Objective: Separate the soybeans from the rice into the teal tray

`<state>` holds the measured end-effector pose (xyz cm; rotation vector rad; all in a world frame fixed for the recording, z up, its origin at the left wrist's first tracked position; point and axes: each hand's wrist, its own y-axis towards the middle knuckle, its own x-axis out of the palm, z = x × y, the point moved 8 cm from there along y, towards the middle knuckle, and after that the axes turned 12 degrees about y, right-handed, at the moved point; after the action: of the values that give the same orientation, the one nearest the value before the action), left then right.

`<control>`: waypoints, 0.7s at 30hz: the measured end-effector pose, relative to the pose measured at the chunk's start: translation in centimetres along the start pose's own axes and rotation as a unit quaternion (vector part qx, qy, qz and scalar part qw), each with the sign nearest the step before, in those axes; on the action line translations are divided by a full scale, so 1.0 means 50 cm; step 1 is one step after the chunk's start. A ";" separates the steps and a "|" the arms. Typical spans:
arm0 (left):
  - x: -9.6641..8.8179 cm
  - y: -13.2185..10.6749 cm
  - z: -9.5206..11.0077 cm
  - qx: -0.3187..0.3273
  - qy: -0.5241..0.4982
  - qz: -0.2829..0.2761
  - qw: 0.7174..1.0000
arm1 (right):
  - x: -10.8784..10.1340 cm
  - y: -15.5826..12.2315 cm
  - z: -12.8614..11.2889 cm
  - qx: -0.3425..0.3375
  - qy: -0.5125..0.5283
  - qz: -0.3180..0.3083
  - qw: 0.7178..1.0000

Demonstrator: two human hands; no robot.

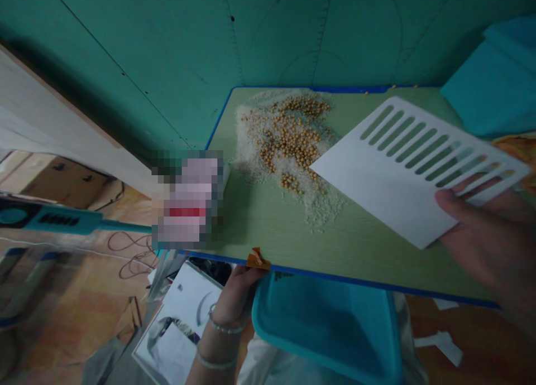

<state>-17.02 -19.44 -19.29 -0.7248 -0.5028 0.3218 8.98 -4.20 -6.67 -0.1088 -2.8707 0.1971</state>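
My right hand (481,217) is closed on a flat white slotted board (377,167), with the thumb on top and fingers showing through the slots. The board is tilted above the right part of the table (234,223). Its left corner reaches the edge of a spread of yellow soybeans (293,139) mixed with white rice (324,206). Below the front edge, my left hand (245,279) grips the left corner of a teal plastic bin (326,323); its fingertips are partly hidden. A few soybeans lie inside the bin, close against the table edge.
A pixelated pinkish object (192,201) stands at the table's left end. Orange tape (258,259) is stuck on the front edge. Another teal container (494,78) is at the back right. A green wall (272,33) borders the table. A cardboard box (62,184) and cables lie left.
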 end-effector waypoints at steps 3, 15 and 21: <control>-0.041 -0.001 0.013 0.021 -0.005 0.063 0.998 | -0.013 -0.001 -0.016 -0.032 -0.002 0.017 0.999; 0.011 0.005 -0.017 0.020 0.016 -0.001 1.000 | -0.018 -0.041 0.018 0.015 -0.026 0.014 0.999; -0.035 0.009 0.010 0.046 -0.005 0.085 0.995 | -0.059 -0.052 -0.001 -0.012 -0.126 0.068 0.990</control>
<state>-18.78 -19.65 -19.85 -0.6774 -0.4340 0.5059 11.68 -7.01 -7.01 -0.3051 -3.1200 0.2170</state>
